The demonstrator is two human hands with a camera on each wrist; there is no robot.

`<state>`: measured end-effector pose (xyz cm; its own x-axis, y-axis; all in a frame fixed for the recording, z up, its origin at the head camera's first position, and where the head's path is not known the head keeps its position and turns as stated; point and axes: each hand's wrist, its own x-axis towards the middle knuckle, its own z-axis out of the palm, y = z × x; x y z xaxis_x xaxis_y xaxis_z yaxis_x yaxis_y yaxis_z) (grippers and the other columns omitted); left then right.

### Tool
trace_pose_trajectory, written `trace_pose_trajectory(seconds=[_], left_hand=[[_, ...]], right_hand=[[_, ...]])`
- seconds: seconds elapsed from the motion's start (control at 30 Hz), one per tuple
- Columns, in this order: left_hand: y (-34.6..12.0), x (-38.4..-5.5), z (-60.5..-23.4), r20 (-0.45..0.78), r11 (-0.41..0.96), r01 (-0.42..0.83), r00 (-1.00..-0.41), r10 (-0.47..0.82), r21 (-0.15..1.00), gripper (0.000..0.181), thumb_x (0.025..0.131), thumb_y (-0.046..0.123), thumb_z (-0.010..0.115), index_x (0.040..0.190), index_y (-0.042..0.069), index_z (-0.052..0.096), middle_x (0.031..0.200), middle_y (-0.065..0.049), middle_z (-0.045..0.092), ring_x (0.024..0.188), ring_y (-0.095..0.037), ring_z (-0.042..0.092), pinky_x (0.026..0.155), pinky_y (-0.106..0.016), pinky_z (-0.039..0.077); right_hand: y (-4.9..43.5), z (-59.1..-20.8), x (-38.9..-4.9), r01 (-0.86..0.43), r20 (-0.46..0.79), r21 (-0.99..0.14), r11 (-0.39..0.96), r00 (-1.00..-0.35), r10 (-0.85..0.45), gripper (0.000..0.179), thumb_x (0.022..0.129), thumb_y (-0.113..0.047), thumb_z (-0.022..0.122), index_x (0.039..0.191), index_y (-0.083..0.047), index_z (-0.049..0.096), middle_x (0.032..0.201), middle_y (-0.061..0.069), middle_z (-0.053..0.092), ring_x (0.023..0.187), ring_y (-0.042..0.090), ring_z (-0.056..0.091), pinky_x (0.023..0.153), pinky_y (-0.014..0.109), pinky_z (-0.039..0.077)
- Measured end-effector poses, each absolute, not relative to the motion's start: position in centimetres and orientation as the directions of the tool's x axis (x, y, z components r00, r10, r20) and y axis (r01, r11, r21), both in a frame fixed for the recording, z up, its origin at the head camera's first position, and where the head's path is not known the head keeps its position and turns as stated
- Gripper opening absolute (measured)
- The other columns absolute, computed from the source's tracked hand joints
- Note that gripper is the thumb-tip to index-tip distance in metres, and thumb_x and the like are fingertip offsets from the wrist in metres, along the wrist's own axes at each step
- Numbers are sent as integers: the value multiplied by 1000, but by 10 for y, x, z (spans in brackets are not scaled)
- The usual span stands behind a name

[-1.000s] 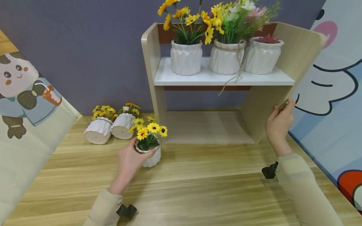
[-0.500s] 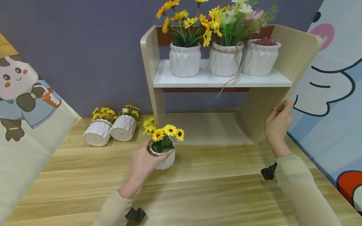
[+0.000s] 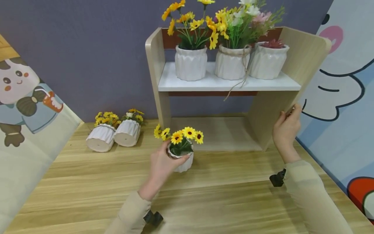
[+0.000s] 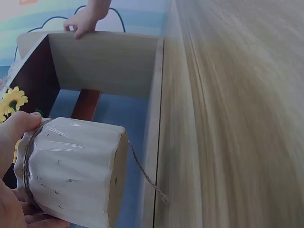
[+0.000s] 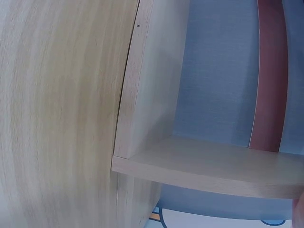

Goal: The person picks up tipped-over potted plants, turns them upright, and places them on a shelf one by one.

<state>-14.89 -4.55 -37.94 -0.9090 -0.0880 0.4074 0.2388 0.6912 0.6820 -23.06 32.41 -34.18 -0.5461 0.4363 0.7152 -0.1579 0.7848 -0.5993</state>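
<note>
My left hand (image 3: 162, 165) grips a small white ribbed flowerpot (image 3: 186, 163) by its rim, with yellow artificial flowers (image 3: 187, 135) standing out of the top. In the left wrist view the flowerpot's underside faces right, and brown twine (image 4: 147, 178) trails from it. The pot is in front of the lower left part of a wooden desktop shelf (image 3: 216, 135). My right hand (image 3: 287, 130) holds the front edge of the shelf's right side panel, thumb inside. Only a sliver of the right hand (image 5: 298, 213) shows in the right wrist view.
On the white upper board (image 3: 210, 85) stand three white pots (image 3: 191, 63) with flowers and a red succulent. Two more potted yellow flowers (image 3: 100, 136) lie tipped over on the wooden table (image 3: 87, 182) left of the shelf. A dark wall (image 3: 87, 58) rises behind.
My left hand has carried the flowerpot to the right, from beside the shelf's left panel to in front of the lower opening. My right hand stays on the side panel.
</note>
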Motion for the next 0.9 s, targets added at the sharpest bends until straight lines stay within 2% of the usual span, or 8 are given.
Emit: trace_pose_trajectory(seconds=[0.27,0.57,0.9], left_hand=[[-29,-159,-388,414,661,266,-907,-73,701,79,57,48,81,118,4,56,100,-15,67,81,-28,65,67,-36,54],[-11,-175,-394,404,649,265,-912,-73,713,69,59,50,79,110,8,59,98,-9,68,84,-24,65,69,-35,54],[8,-197,-406,440,649,277,-893,-99,708,65,60,49,79,106,7,62,96,-10,69,84,-26,66,67,-37,54]], right_hand=[[325,-343,-231,-163,713,-609,777,-542,445,35,97,-24,35,127,-6,32,109,31,49,96,47,52,79,55,40],[325,-343,-231,-159,718,-601,783,-538,441,34,97,-24,35,126,-7,32,108,31,49,95,47,51,79,55,40],[326,-342,-232,-161,720,-601,783,-535,442,34,97,-21,37,126,-5,33,110,30,49,97,46,52,81,54,40]])
